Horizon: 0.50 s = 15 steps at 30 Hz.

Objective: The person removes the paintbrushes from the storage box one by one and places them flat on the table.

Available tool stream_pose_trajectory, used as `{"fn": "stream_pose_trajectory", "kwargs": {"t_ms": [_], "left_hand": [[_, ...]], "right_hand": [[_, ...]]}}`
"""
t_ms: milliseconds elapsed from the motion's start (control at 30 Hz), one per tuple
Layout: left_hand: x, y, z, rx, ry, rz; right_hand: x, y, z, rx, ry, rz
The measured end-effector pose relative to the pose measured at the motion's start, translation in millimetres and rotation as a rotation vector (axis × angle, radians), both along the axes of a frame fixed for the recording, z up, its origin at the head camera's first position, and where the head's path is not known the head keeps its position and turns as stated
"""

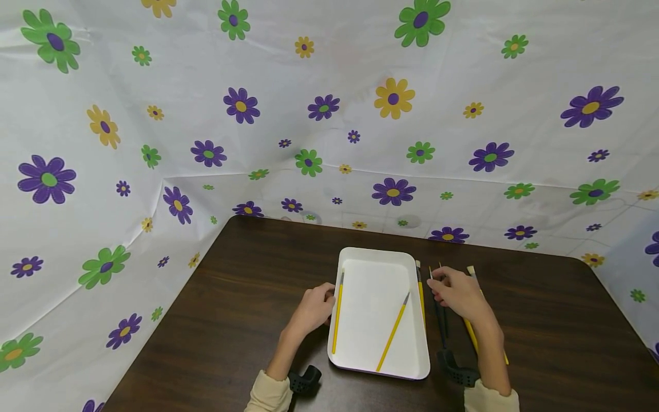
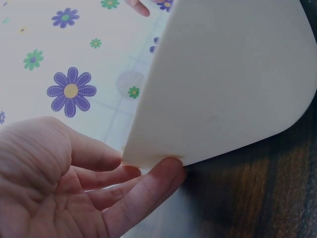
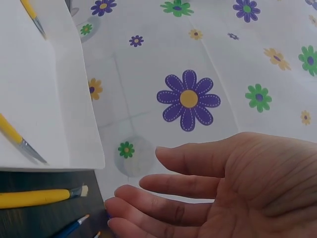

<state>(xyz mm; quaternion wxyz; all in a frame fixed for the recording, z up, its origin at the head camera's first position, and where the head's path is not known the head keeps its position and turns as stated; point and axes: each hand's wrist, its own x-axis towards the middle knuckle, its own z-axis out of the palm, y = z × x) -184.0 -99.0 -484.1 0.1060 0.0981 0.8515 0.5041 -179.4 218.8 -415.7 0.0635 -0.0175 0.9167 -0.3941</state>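
Observation:
My left hand (image 1: 313,309) is at the left side of a white tray (image 1: 378,269). In the left wrist view, the thumb and fingers (image 2: 158,183) pinch the edge of its pale wall (image 2: 213,99). Inside the tray lie two thin yellow paintbrushes, a left one (image 1: 337,317) along the wall and a slanted one (image 1: 393,333). My right hand (image 1: 460,294) hovers over the brushes to the right of the tray. Its fingers (image 3: 163,208) are relaxed and apart from the thumb, with nothing between them. Dark-handled brushes (image 1: 441,320) lie partly under this hand.
A yellow brush with a pale tip (image 1: 420,292) lies close along the tray's right wall. Farther right, another yellow brush (image 1: 471,335) is partly covered by the right forearm. Everything stands on a dark wooden table (image 1: 247,286), with a flowered cloth (image 1: 340,68) hanging behind it.

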Motion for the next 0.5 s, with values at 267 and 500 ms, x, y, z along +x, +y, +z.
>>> {"fn": "stream_pose_trajectory", "kwargs": {"t_ms": [267, 500], "left_hand": [[0.1, 0.5, 0.7, -0.001, -0.007, 0.000], [-0.4, 0.1, -0.1, 0.005, -0.004, -0.001]], "right_hand": [[1.4, -7.8, 2.8, -0.013, 0.028, -0.008], [-0.7, -20.5, 1.4, -0.041, 0.026, -0.022]]}}
